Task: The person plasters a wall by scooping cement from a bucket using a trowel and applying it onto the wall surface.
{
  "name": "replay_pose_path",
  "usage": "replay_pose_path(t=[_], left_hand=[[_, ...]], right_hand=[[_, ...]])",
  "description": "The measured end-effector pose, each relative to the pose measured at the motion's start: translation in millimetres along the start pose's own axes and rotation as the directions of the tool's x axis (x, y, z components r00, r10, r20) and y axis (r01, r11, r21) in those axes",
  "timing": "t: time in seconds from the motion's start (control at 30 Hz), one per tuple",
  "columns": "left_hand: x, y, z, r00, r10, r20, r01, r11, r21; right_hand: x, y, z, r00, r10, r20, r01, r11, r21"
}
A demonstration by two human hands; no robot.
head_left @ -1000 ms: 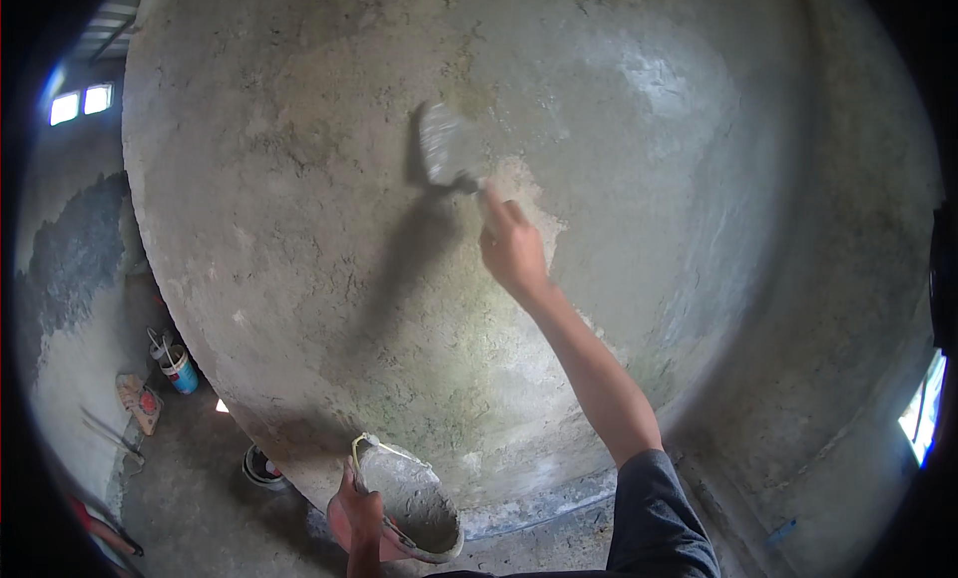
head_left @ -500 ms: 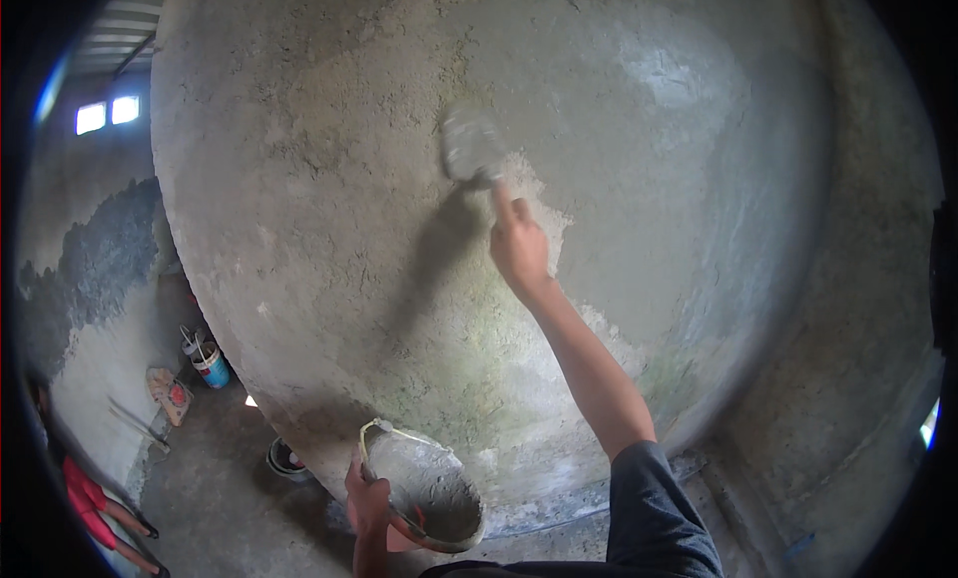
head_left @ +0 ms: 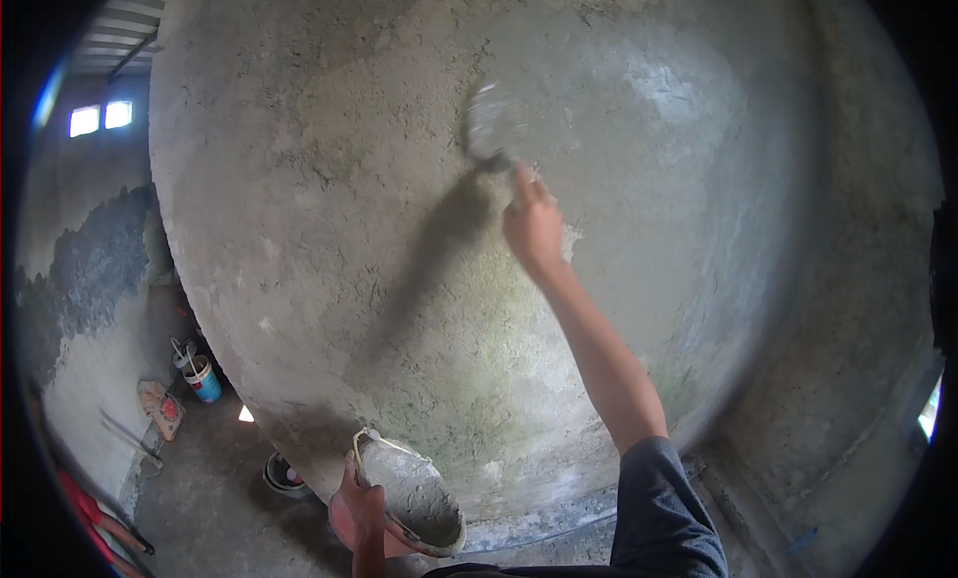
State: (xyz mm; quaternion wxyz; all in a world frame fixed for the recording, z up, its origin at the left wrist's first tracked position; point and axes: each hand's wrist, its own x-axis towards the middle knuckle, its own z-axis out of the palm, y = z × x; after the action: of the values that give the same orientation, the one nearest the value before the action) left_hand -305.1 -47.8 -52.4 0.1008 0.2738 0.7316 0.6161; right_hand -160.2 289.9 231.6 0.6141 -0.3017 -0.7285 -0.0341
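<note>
My right hand (head_left: 534,224) is closed round the handle of a trowel (head_left: 496,124), whose blade lies against the rough grey wall (head_left: 299,179). Motion blurs the blade somewhat. Smooth wet mortar (head_left: 639,169) covers the wall to the right of the trowel. Low down, my left hand (head_left: 363,503) grips the side of a bucket (head_left: 374,543) near its rim, with the fingers partly hidden. Grey mortar (head_left: 424,503) fills part of the tilted bucket, and a thin pale handle loops over its top.
On the floor at left stand a blue-and-white pail (head_left: 203,379), a paper sack (head_left: 161,408) and a dark bucket (head_left: 284,474). Another person's legs in red (head_left: 90,513) show at the lower left. A side wall (head_left: 878,239) rises at right.
The trowel and my right hand have moved slightly right and up along the wall. The bucket in my left hand sits a little further left and tilts differently.
</note>
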Motion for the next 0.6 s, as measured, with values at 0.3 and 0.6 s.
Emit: replay_pose_path(t=[0.3,0.6], left_hand=[[27,-48,4,0.988,0.072,0.137,-0.072,0.997,-0.004],[27,12,24,0.891,0.139,0.433,-0.012,0.959,-0.284]], right_hand=[[-265,-13,-58,0.6,0.348,0.72,-0.657,0.727,0.196],[-425,-14,-174,0.539,0.332,0.774,-0.479,0.877,-0.043]])
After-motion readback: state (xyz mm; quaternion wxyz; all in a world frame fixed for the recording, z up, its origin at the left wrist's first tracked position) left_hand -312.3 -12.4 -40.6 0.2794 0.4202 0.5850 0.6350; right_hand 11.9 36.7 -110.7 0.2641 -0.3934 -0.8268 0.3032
